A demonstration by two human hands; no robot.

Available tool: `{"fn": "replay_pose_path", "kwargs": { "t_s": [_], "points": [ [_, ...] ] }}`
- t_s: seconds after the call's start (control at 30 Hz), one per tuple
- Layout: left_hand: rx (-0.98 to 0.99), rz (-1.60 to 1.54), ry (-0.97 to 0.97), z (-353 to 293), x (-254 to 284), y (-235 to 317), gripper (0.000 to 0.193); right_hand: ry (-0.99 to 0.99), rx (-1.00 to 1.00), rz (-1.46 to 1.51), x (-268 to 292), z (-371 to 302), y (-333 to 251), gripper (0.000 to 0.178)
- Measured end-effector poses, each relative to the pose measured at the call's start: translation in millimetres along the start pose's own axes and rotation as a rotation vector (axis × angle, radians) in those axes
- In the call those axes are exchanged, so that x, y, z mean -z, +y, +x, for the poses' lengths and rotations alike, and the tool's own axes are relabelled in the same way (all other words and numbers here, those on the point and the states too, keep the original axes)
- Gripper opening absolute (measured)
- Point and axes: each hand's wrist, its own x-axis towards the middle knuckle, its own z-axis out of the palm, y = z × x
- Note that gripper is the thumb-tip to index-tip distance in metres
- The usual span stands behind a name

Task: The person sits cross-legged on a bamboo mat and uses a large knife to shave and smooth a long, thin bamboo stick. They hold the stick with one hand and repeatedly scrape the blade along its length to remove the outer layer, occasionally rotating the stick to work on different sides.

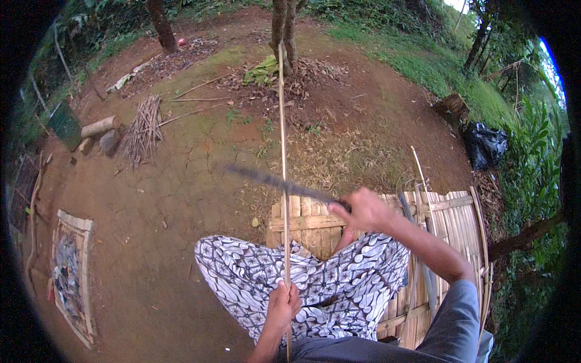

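A long, thin bamboo strip (283, 139) runs from my lap up to a tree trunk ahead. My left hand (282, 307) is closed round its near part, over my patterned cloth (339, 302). In my right hand (368, 210) is the handle of a long-bladed knife (272, 180); its dark blade points left and crosses the strip, blurred toward the tip. Whether the blade touches the strip I cannot tell. Pale curled shavings (339, 157) lie on the soil beyond the knife.
I sit on a slatted bamboo platform (451, 212), with more strips on its right side. A stick bundle (144, 130), a log (100, 126) and a wooden frame (91, 272) lie to the left. A black plastic bag (486, 145) and stump (454, 107) stand right.
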Motion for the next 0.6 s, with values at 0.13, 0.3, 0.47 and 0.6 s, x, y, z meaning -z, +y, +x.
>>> {"fn": "replay_pose_path", "kwargs": {
  "t_s": [0.13, 0.3, 0.47, 0.6],
  "points": [
    [-0.049, 0.090, 0.005, 1.4, -5.2, 0.7, 0.043, -0.036, 0.414, -0.118, -34.0, -32.0, -34.7, 0.062],
    [-0.054, 0.099, 0.038, -4.1, 0.3, -3.1, 0.044, 0.079, 0.378, -0.017, -47.7, 2.7, 14.2, 0.067],
    [-0.035, -0.017, 0.054, 10.3, 3.5, 2.3, 0.042, -0.025, 0.122, 0.033, -30.4, -1.5, 13.9, 0.064],
    [-0.012, 0.027, 0.012, 7.5, 5.0, -2.5, 0.042, -0.054, 0.403, -0.030, -52.7, -28.1, -20.8, 0.061]
  ]
}}
